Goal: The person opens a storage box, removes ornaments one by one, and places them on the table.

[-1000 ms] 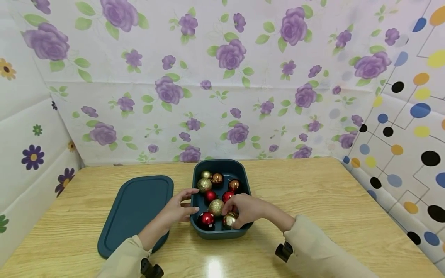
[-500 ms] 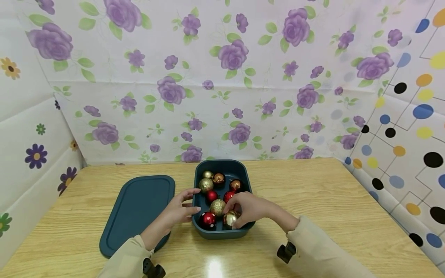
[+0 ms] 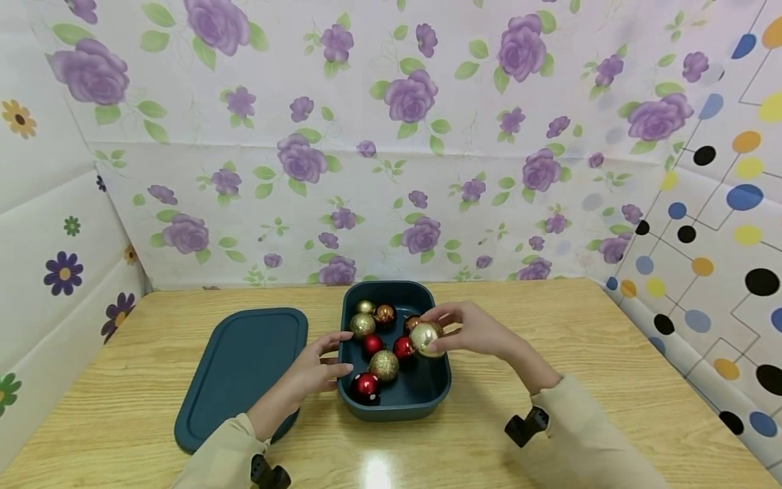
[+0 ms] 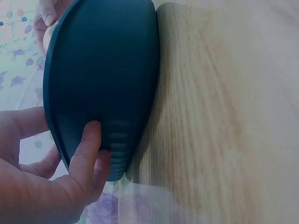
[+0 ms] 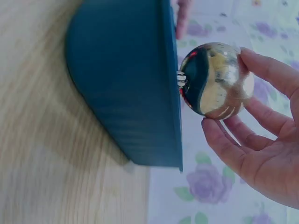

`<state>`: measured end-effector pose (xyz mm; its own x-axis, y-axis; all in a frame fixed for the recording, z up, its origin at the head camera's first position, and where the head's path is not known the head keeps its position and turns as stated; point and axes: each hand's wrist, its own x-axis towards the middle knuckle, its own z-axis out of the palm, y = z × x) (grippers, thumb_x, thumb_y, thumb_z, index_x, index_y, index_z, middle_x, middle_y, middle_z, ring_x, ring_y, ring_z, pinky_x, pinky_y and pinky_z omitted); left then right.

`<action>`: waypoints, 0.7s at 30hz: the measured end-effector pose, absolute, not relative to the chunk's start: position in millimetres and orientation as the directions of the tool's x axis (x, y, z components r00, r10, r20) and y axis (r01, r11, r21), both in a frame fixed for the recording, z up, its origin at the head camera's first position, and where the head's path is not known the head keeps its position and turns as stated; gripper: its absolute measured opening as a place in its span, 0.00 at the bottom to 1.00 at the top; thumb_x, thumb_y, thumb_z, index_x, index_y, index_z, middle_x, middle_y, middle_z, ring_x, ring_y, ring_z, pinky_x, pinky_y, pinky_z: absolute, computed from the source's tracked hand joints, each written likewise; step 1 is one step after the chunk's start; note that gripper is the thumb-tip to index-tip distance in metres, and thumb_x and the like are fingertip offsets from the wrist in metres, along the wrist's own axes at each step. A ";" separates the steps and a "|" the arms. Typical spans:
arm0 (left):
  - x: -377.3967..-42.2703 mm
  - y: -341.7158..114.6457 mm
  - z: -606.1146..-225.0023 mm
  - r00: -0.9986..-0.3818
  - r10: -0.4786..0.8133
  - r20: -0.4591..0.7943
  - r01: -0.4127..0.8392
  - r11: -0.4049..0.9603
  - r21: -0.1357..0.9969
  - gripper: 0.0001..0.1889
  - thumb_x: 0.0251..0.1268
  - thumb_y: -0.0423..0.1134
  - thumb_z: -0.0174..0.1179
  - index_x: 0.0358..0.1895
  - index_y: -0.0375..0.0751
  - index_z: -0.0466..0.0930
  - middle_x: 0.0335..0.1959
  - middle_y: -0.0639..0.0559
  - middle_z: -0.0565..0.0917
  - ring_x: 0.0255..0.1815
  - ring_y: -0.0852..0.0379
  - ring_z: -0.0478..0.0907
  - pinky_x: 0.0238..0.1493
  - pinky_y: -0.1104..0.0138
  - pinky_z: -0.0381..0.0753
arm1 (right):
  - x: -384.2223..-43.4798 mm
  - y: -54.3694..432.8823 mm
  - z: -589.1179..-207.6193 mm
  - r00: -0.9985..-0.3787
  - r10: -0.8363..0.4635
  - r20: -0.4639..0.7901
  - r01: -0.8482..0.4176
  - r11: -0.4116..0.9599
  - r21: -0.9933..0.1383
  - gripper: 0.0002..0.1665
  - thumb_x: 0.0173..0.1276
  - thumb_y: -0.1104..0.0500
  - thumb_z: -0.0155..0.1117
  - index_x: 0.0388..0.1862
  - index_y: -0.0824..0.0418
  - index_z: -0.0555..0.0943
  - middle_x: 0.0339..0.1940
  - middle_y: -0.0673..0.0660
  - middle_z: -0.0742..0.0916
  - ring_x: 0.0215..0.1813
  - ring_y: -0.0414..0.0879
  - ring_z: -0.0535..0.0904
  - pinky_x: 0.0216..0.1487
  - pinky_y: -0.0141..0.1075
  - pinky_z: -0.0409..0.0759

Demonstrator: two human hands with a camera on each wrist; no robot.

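My right hand (image 3: 467, 329) holds a shiny gold Christmas ball (image 5: 218, 86) between its fingertips, just above the right rim of a dark teal container (image 3: 400, 410). The ball's metal cap points towards the container in the right wrist view. My left hand (image 4: 51, 172) steadies the container's left side, with fingertips over the rim and others against the outer wall. Inside lie a dotted red ball (image 3: 365, 388), a glittery gold ball (image 3: 383, 367), a small red ball (image 3: 372, 345), another red ball (image 3: 403, 348) and several gold and copper ones.
A dark teal lid (image 3: 244, 367) lies flat on the wooden table (image 3: 550, 326), left of the container. Flowered cloth (image 3: 366, 170) covers the back wall, and a dotted cloth (image 3: 721, 238) hangs at the right. Each wrist carries a small black device.
My right hand has lifted the shiny gold ball from the container's near right corner, carrying it up and to the right. The left hand keeps its place at the container's left rim.
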<state>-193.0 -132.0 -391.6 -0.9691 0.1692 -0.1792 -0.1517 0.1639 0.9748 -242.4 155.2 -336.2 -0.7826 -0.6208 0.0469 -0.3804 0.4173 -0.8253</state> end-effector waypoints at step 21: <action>-192.9 -133.7 -393.2 -0.968 0.177 -0.177 -0.150 0.154 0.977 0.27 0.59 0.28 0.58 0.63 0.44 0.66 0.63 0.36 0.63 0.48 0.49 0.74 0.36 0.59 0.79 | -307.6 215.5 -363.3 -0.948 -0.304 -0.094 -0.041 0.411 -0.911 0.36 0.59 0.51 0.66 0.63 0.66 0.68 0.56 0.66 0.73 0.57 0.56 0.72 0.54 0.47 0.73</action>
<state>-192.9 -133.7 -393.2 -0.9682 0.1770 -0.1766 -0.1500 0.1539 0.9766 -307.6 215.5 -363.3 -0.9481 -0.3036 -0.0942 -0.0409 0.4105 -0.9109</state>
